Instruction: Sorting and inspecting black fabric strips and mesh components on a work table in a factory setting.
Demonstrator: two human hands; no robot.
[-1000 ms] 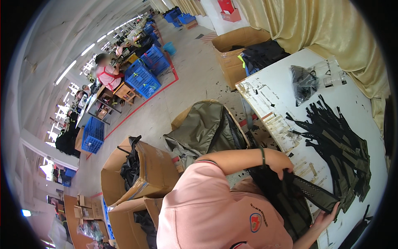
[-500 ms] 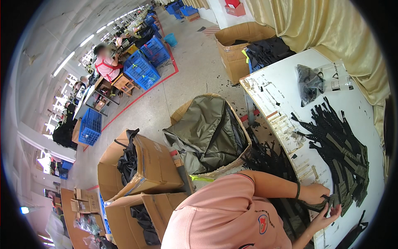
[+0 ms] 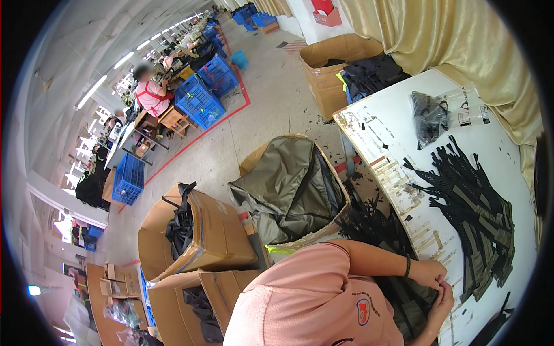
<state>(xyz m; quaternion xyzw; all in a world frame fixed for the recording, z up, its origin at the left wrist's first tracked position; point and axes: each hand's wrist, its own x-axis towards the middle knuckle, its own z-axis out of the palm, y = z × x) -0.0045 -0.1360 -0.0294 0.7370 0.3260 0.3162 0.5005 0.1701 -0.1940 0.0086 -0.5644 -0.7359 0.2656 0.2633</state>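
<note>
My left hand (image 3: pixel 428 273) and my right hand (image 3: pixel 442 301) meet at the near edge of the white table (image 3: pixel 398 153). Both are closed, with their fingertips pinched together. Whatever lies between the fingers is too small or hidden to make out. Under and beside them, dark olive and black fabric pieces (image 3: pixel 408 305) hang or lie along the table edge. A fanned pile of olive fabric pieces with black mesh straps (image 3: pixel 476 216) rests on the table just beyond my hands. Near the table's lower right lies a separate black strap (image 3: pixel 492 326).
A clear plastic bag with dark contents (image 3: pixel 430 118) sits farther up the table. To the left stand a carton of olive fabric (image 3: pixel 288 190) and a carton of black cloth (image 3: pixel 222 230). Blue crates (image 3: pixel 199 101) and a seated person (image 3: pixel 151 95) are farther off.
My hands have drawn left toward the table edge and come together. The dark fabric strip seen between them earlier no longer shows there.
</note>
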